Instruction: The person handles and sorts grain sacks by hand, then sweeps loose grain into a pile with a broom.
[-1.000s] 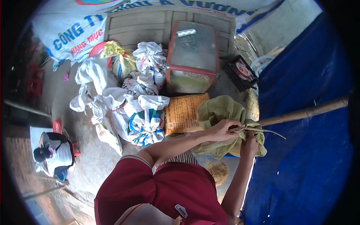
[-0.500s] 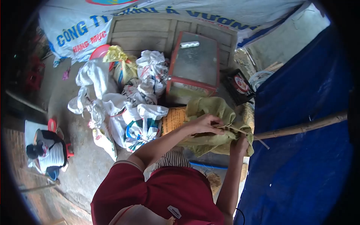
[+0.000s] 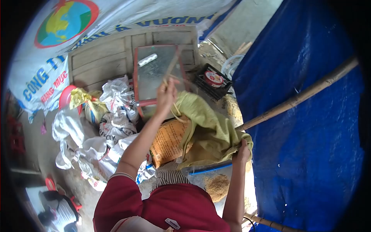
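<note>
Since the earlier frame, my left hand [image 3: 167, 94] has swung up off the green sack [image 3: 210, 125], fingers closed on a thin strip [image 3: 171, 69]. My right hand [image 3: 241, 152] clutches the sack's edge. Just beyond the sack lies an orange bag [image 3: 165, 144]; farther off, a red-edged box [image 3: 152, 75].

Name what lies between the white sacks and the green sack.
In the head view, an orange printed bag lies between the white sacks and the green sack; the left forearm crosses there too.
</note>
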The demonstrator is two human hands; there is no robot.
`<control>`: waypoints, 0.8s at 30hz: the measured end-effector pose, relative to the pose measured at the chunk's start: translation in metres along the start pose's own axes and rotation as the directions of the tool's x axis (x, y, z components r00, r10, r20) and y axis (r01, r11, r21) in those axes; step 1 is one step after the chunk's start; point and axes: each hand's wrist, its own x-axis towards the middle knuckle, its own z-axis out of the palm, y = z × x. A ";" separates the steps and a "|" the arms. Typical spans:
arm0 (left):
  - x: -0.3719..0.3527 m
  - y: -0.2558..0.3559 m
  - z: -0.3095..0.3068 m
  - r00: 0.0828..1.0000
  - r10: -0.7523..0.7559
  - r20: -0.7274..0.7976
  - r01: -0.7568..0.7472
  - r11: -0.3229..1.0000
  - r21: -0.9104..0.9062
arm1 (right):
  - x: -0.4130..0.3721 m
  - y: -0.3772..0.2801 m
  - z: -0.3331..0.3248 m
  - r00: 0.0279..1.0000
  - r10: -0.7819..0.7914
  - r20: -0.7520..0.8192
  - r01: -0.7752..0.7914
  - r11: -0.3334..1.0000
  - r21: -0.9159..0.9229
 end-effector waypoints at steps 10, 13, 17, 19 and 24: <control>0.163 -0.115 -0.099 0.853 -0.040 -0.521 -0.147 0.939 -0.312 | 0.023 -0.033 -0.021 0.980 -0.154 -0.129 0.190 0.919 0.346; 0.180 -0.199 -0.161 0.752 -0.642 -0.147 0.513 0.711 -0.482 | 0.024 -0.023 -0.007 0.978 -0.089 -0.189 0.140 0.950 0.279; 0.154 -0.208 -0.158 0.614 -0.724 -0.314 0.525 0.671 -0.523 | 0.032 -0.005 0.000 0.979 0.016 -0.202 0.022 0.983 0.184; 0.158 -0.221 -0.171 0.592 -0.757 -0.278 0.535 0.626 -0.567 | 0.025 -0.008 0.012 0.974 0.032 -0.223 -0.008 0.994 0.108; 0.180 -0.239 -0.208 0.817 -0.421 -0.394 0.190 0.842 -0.505 | 0.023 0.000 0.015 0.973 0.003 -0.230 0.013 0.998 0.068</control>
